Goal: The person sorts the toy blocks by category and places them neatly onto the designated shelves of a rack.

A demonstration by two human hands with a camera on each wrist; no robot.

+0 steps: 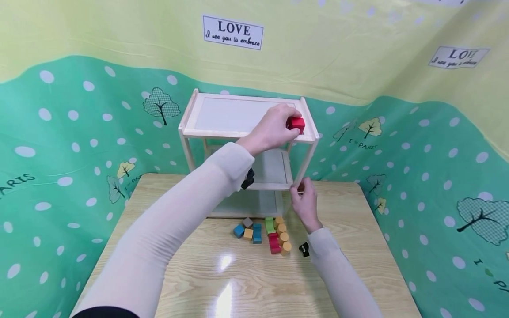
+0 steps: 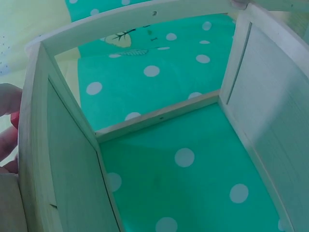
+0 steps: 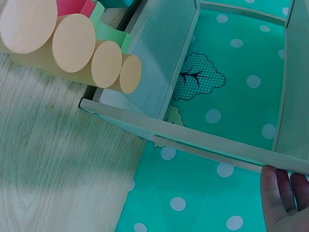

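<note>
A red block [image 1: 296, 125] is at the right end of the top board of a three-tier wooden shelf [image 1: 191, 150]. My left hand [image 1: 274, 126] grips this block from its left side, fingers behind and thumb in front. In the left wrist view only fingertips [image 2: 7, 142] and a sliver of red show past the board's edge. Lower down, my right hand [image 1: 305, 201] holds the shelf's right front post near the middle board. The right wrist view shows its fingers [image 3: 270, 191] against that post. Whether the red block touches the board I cannot tell.
In front of the shelf lie wooden blocks: a blue cube [image 1: 238, 230], a grey cube [image 1: 248, 222], an orange cube [image 1: 248, 234], a blue arched block [image 1: 257, 233], a green one [image 1: 269, 225], a red one [image 1: 274, 243] and several cylinders [image 1: 283, 238]. Patterned cloth [image 1: 417, 176] surrounds the table [image 1: 318, 282].
</note>
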